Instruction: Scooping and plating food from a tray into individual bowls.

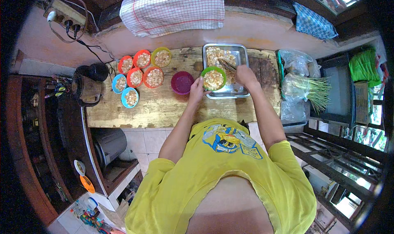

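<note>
My left hand (197,90) grips the side of a green bowl (225,76), which is filled with pale cubed food (213,80). That bowl is held over the left part of a rectangular metal tray (243,93). In my right hand (245,76) are metal tongs or a similar utensil (227,64), its tip among more cubes (217,56) at the tray's far left. The bowl hides part of the tray. Just left of my left hand stands a purple bowl (182,83) with no cubes visible in it.
Several red bowls (154,77), two blue bowls (130,97) and a yellow-green bowl (161,57) hold cubes on the wooden table (154,110). A blender-like appliance (87,89) stands left. Plastic bags (294,86) with green stalks (317,90) lie right. A checked cloth (174,12) hangs behind.
</note>
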Available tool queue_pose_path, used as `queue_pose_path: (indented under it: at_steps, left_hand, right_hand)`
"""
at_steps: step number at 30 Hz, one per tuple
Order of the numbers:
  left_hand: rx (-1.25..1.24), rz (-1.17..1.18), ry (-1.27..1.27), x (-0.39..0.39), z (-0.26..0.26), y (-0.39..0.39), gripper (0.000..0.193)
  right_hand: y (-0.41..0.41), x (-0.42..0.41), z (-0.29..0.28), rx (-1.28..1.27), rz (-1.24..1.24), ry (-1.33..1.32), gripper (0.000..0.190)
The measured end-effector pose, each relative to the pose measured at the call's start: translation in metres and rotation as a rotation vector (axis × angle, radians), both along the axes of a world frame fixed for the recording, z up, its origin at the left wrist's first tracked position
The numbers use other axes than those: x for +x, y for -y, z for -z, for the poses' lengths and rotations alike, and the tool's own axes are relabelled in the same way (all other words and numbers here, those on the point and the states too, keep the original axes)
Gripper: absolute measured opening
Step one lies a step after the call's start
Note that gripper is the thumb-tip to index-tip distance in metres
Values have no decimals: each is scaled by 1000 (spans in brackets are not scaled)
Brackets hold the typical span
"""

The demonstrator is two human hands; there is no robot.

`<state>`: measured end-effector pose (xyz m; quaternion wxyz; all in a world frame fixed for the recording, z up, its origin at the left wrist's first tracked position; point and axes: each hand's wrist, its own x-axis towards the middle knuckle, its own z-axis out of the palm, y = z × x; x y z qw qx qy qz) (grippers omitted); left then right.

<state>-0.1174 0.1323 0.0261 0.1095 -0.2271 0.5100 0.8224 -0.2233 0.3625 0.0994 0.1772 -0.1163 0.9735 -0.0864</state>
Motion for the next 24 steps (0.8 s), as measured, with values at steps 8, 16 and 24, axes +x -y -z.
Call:
queue_pose_path:
  at_steps: [8,16,24]
  left_hand:
    - [-72,77,72,-9,5,-4,45]
    - [-179,7,24,-23,5,-13,50]
    - [-60,43,-34,-40,-10,-19,54]
  right_hand:
    - [-23,-11,4,-50,34,53,28]
    - [-11,19,-73,-156,-74,-3,23]
    - [-4,69,-117,-385,-69,-33,23]
